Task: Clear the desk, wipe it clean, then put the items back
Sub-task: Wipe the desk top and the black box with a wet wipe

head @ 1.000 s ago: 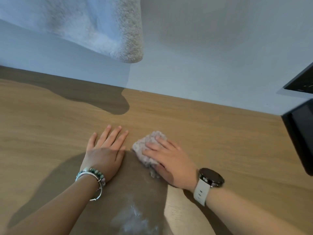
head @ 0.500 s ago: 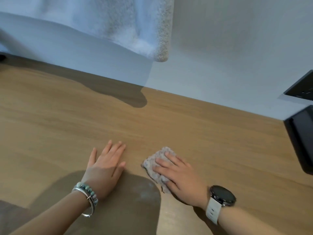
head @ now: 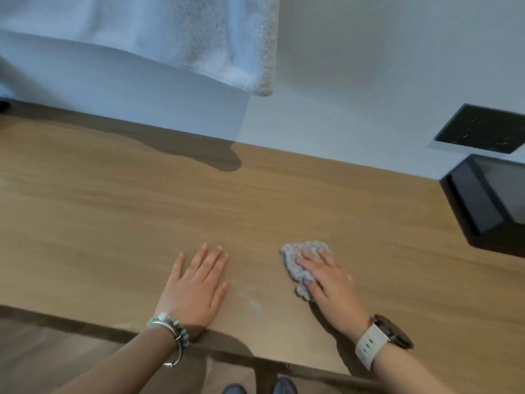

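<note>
A wooden desk (head: 113, 217) fills the middle of the head view. A small crumpled grey-white cloth (head: 298, 260) lies on it near the front edge. My right hand (head: 332, 285), with a white-strapped watch on the wrist, presses flat on the cloth with straight fingers. My left hand (head: 196, 288), with bracelets on the wrist, rests palm down on the bare wood, a hand's width to the left of the cloth.
A black tray or box (head: 488, 203) stands at the desk's right end. A dark wall plate (head: 480, 129) sits above it on the white wall. A pale fluffy towel (head: 176, 38) hangs over the back left. The desk's front edge (head: 85, 325) and floor show below.
My right hand has slid the cloth to the right, away from my left hand. The view has pulled back, so the desk's front edge and the floor now show.
</note>
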Available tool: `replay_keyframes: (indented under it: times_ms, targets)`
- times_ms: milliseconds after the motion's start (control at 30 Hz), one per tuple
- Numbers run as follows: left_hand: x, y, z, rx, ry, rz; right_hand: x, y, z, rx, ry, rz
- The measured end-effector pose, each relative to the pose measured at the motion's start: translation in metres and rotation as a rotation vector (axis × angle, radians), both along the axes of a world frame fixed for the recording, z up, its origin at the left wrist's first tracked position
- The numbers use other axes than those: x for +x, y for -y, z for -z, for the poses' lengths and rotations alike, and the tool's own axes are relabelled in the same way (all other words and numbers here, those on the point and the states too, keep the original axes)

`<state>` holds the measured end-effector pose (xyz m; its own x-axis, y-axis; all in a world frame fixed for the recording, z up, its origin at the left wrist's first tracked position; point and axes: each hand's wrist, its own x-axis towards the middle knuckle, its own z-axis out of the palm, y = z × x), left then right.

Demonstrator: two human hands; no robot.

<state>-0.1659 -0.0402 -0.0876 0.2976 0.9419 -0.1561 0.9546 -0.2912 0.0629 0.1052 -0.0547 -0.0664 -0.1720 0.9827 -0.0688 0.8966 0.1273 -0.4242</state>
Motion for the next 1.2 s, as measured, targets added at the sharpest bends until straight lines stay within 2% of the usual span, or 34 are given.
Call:
replay_keyframes:
  times_ms: [67, 133, 200, 300, 367, 433, 533, 600, 667, 767, 833, 933, 1033, 1100, 1133, 1200]
  targets:
    - [-0.001, 0.002, -0.002, 0.002, 0.0, 0.013, 0.026, -0.004, -0.001, -0.021, 0.038, 0.332]
    - [-0.001, 0.004, -0.001, 0.021, 0.002, 0.025, 0.025, 0.007, -0.003, -0.03, 0.042, 0.456]
    - [-0.001, 0.006, 0.0, 0.055, 0.028, 0.026, -0.008, 0.03, -0.001, -0.048, 0.018, 0.395]
    - [0.005, 0.006, 0.0, 0.05, 0.069, 0.017, -0.066, 0.069, -0.004, 0.118, 0.039, 0.002]
    - [0.006, 0.004, -0.001, 0.029, 0.128, -0.001, -0.066, 0.07, -0.01, 0.078, 0.052, -0.144]
    - [0.008, 0.004, -0.002, 0.02, 0.154, -0.029, -0.026, 0.062, -0.004, -0.046, 0.015, 0.024]
    - [0.011, 0.009, -0.004, 0.007, 0.131, -0.049, 0.047, 0.061, -0.002, -0.019, 0.105, 0.414]
    - [0.015, 0.014, -0.006, -0.001, 0.12, -0.067, 0.06, 0.071, -0.004, -0.048, 0.095, 0.538]
    - [0.019, 0.023, -0.009, -0.026, 0.104, -0.06, 0.035, 0.086, -0.003, -0.042, 0.134, 0.504]
    - [0.023, 0.036, -0.01, -0.048, 0.092, -0.015, -0.019, 0.109, 0.0, 0.053, 0.16, 0.161]
    - [0.024, 0.042, -0.011, -0.065, 0.078, -0.002, -0.026, 0.112, -0.003, 0.03, 0.102, -0.014]
    - [0.027, 0.054, -0.012, -0.085, 0.118, -0.043, 0.019, 0.11, -0.008, -0.054, 0.106, 0.085]
    - [0.026, 0.062, -0.017, -0.078, 0.23, -0.086, 0.069, 0.116, -0.008, -0.074, 0.099, 0.453]
    - [0.023, 0.065, -0.019, -0.056, 0.256, -0.097, 0.068, 0.121, -0.007, -0.046, 0.147, 0.593]
    - [0.023, 0.065, -0.019, -0.045, 0.259, -0.1, 0.057, 0.121, -0.007, -0.029, 0.145, 0.589]
    - [0.025, 0.065, -0.019, -0.032, 0.252, -0.1, 0.017, 0.12, -0.006, -0.023, 0.112, 0.408]
